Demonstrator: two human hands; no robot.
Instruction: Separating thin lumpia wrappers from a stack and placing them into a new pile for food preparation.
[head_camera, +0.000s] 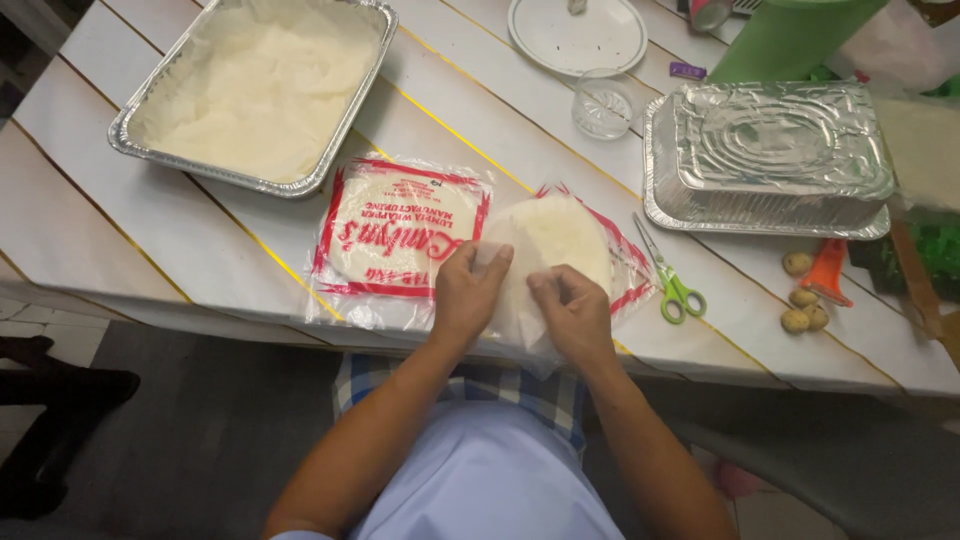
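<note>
While both hands meet at the near edge of the white, gold-lined table, the person is working at a thin, round, pale wrapper sheet that lies on top of an opened clear plastic packet with red trim. The left hand is pinched shut on the near-left edge of the sheet, thumb and fingertips pressed together on it. The right hand is likewise closed on the sheet's near edge just beside it, with the fingers curled inward. The two grips sit close together, almost touching, and the sheet's far half rests on the stack in the packet.

Peeling such a sheet cleanly seems to call for a light, even pull from both pinches, kept low and slow, because the sheet looks thin enough to tear if one hand leads.

To the left, touching the open packet, lies an unopened flat packet of round wrappers with red printing. Farther left stands a large rectangular foil tray lined with pale sheets. Green-handled scissors lie just right of the open packet, and a stack of foil trays turned upside down sits beyond them. A small clear glass bowl and a white round plate stand at the far side.
</note>
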